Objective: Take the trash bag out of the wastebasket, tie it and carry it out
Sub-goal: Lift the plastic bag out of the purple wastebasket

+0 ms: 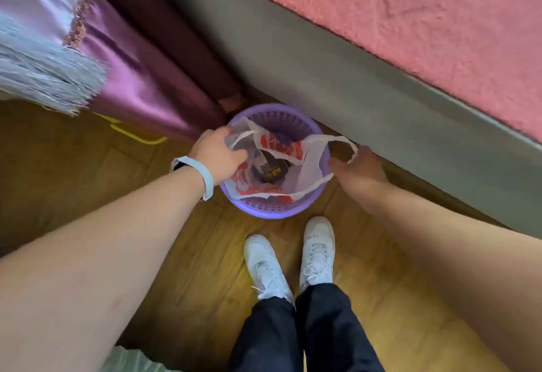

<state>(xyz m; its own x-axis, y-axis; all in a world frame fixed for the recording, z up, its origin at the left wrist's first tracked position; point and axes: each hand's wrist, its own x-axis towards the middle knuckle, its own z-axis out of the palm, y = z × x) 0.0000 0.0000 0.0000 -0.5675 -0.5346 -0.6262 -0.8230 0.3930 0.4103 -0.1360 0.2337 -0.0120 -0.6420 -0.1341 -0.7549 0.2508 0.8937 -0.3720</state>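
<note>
A: Two handles on that thin, floppy trash bag (308, 163), lining the wastebasket (272, 209) and probably light.

B: Left hand (218, 153) fingers pinch one; right hand (356, 167) fingers curl at the other. Lift there.

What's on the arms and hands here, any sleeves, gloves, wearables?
Both forearms are bare, no sleeves in view. Both hands are bare, no gloves. The left hand has a wristband behind it: a pale blue-white strap with a dark face at the outer edge. The right hand and its wrist carry nothing.
</note>
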